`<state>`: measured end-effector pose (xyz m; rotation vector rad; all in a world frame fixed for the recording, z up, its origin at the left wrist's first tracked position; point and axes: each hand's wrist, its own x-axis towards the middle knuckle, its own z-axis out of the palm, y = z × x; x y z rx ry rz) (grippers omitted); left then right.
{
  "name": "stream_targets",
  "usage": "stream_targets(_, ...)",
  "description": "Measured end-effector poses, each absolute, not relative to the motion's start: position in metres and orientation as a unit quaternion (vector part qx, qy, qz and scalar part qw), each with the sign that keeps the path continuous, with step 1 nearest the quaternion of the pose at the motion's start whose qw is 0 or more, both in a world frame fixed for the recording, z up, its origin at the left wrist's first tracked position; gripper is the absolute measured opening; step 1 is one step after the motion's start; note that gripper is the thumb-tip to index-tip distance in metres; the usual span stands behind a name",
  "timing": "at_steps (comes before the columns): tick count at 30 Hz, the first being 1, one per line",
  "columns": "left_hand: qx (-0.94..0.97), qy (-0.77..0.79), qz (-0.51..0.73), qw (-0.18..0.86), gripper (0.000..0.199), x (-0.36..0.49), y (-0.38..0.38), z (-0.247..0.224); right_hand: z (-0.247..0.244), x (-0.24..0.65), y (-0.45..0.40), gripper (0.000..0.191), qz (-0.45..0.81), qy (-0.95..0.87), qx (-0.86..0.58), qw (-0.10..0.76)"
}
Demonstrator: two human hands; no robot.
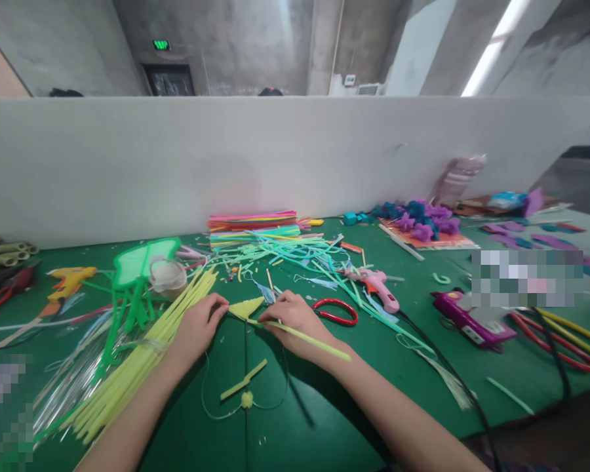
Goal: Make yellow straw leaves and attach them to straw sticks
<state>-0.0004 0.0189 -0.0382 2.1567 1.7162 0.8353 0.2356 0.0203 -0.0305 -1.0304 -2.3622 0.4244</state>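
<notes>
Both hands meet at a small yellow triangular piece [246, 307] that looks made of folded pipe cleaner. My left hand [196, 328] pinches its left tip between thumb and fingers. From the right, my right hand [292, 321] grips its other side, and a long yellow pipe cleaner tail [319, 342] runs out over that wrist. Below them lie a cut yellow strip [243, 380] and a small yellow ball [246, 400] on a thin cord loop. A red loop handle [335, 312] shows beside my right hand; the rest of that tool is hidden.
A yellow pipe cleaner bundle [147, 360] lies left, by a green frame [145, 262] and a yellow glue gun [71, 282]. Coloured pipe cleaners [253, 229] are stacked at the back. Right are a pink glue gun [381, 292], its black cable and a purple device [472, 321].
</notes>
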Motion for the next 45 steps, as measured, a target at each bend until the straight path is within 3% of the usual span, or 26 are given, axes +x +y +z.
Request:
stream_targets(8,0.737,0.595,0.291,0.134,0.024,0.001,0.017,-0.037,-0.036,0.234,0.025,0.008,0.152,-0.858,-0.381,0.308)
stream_targets(12,0.733,0.598,0.293,0.14,0.023,0.002,0.017,-0.036,-0.037,0.234,0.027,0.015,0.154,-0.871,-0.364,0.292)
stream_targets(31,0.721,0.597,0.306,0.174,0.023,-0.002,0.021,-0.041,-0.042,0.235,0.032,0.01,0.172,-0.873,-0.347,0.297)
stream_targets(38,0.742,0.578,0.316,0.129,0.025,0.016,0.009,-0.032,-0.045,0.232,0.03,0.011,0.134,-0.879,-0.367,0.271)
stream_targets(45,0.655,0.565,0.414,0.283,0.026,0.027,0.009,-0.044,-0.045,0.228,0.027,0.014,0.116,-0.885,-0.387,0.233)
